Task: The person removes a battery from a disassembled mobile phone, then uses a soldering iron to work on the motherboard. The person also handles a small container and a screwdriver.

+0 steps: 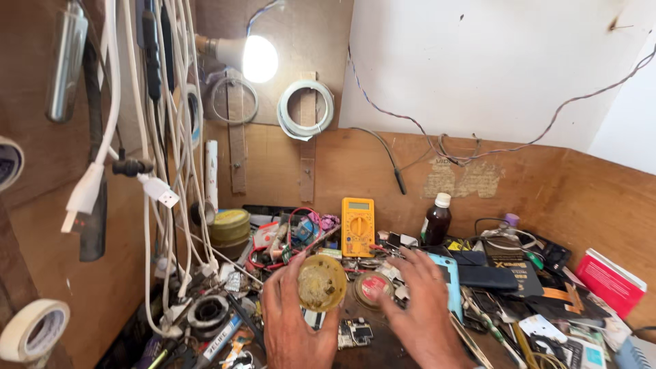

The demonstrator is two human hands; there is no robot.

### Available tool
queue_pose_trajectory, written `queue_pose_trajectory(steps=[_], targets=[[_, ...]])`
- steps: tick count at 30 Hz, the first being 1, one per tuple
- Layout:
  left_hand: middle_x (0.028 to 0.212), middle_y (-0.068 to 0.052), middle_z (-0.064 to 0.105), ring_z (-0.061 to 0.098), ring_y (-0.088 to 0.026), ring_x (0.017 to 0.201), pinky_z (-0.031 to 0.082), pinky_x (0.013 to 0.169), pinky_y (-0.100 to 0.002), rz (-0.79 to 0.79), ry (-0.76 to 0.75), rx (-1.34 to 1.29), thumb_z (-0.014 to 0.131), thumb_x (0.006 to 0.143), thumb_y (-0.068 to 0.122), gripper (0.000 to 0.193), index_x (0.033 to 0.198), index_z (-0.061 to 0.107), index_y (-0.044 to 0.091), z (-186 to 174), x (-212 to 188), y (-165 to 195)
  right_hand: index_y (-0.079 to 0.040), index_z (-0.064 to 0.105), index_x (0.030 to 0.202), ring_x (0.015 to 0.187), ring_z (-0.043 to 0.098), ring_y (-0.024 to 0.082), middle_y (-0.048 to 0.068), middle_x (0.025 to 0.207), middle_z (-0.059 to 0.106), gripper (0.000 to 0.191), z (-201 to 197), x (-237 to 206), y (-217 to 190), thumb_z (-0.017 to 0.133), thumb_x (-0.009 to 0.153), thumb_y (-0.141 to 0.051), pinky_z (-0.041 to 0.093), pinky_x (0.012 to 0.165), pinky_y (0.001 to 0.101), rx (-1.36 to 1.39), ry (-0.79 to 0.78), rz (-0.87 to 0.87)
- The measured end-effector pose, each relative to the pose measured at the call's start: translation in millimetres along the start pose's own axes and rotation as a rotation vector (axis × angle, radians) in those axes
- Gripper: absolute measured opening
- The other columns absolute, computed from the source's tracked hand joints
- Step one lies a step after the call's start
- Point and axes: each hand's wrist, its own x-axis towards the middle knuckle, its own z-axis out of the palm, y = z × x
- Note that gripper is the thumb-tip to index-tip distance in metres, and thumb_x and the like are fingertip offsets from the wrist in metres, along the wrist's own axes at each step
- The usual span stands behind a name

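A lit bulb (259, 59) glows on the far brown board wall (328, 164); a white wall (492, 61) rises at right.

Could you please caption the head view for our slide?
Left hand lifts a round yellowish lid beside right hand over a cluttered workbench.

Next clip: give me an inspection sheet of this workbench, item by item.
Surface: wooden bench, almost wholly covered.
Job's things: round yellowish lid held in the left hand; small round open tin with reddish contents on the bench, at the right hand fingertips.
Clutter: yellow multimeter, dark bottle with white cap, circuit board, black boxes, red box, stacked round tins.
Hands: left grips the lid; right open, fingers spread beside the tin.
Cables: white charger cables hanging at left; thin twisted wire across the wall.
Surroundings: lit bulb, tape rolls on wooden panels, white wall.
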Motion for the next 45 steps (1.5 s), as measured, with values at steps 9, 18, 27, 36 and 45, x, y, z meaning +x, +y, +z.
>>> queue_pose_trajectory(steps=[9, 18, 27, 36, 45], targets=[[0.126, -0.022, 0.057, 0.054, -0.039, 0.122, 0.039, 0.105, -0.052, -0.044, -0.078, -0.043, 0.091, 0.064, 0.020, 0.088, 0.136, 0.046, -0.001, 0.9, -6.1, -4.9, -0.008, 0.082, 0.097, 0.096, 0.077, 0.023, 0.009, 0.102, 0.081, 0.031, -97.5, -6.5, 63.1, 0.083, 0.077, -0.032, 0.057, 0.086, 0.0379, -0.026, 0.025, 0.413], [0.133, -0.024, 0.057, 0.053, -0.040, 0.126, 0.042, 0.107, -0.050, 0.052, -0.198, -0.192, 0.090, 0.078, 0.025, 0.087, 0.145, 0.042, -0.004, -12.5, -21.0, -7.8, -0.010, 0.083, 0.095, 0.103, 0.076, 0.019, 0.006, 0.096, 0.081, 0.020, -68.9, -21.6, 9.5, 0.085, 0.083, -0.026, 0.057, 0.097, 0.0374, -0.021, -0.005, 0.252], [0.134, -0.022, 0.058, 0.055, -0.039, 0.126, 0.043, 0.108, -0.050, 0.079, -0.182, -0.154, 0.087, 0.078, 0.029, 0.088, 0.148, 0.043, -0.002, -0.7, -28.4, -31.6, -0.014, 0.076, 0.096, 0.117, 0.066, 0.022, -0.001, 0.106, 0.076, 0.017, -10.9, -10.6, -128.3, 0.081, 0.087, -0.028, 0.045, 0.108, 0.0446, 0.407, -0.335, -0.696], [0.128, -0.021, 0.058, 0.056, -0.039, 0.119, 0.043, 0.102, -0.052, 0.043, -0.153, -0.168, 0.091, 0.074, 0.037, 0.096, 0.149, 0.044, -0.001, 13.3, -33.2, -41.8, -0.016, 0.073, 0.086, 0.108, 0.061, 0.027, 0.003, 0.090, 0.070, 0.019, 54.1, -21.7, -181.1, 0.080, 0.073, -0.028, 0.010, 0.110, 0.0738, 0.270, -0.392, -0.788], [0.126, -0.020, 0.060, 0.057, -0.039, 0.118, 0.042, 0.103, -0.053, 0.014, -0.150, -0.164, 0.090, 0.074, 0.036, 0.093, 0.148, 0.047, 0.000, 19.2, -29.2, -43.4, -0.010, 0.075, 0.075, 0.087, 0.060, 0.028, 0.006, 0.076, 0.068, 0.011, 83.1, -18.2, -201.3, 0.083, 0.070, -0.016, 0.046, 0.079, 0.0412, 0.324, -0.447, -0.696]])
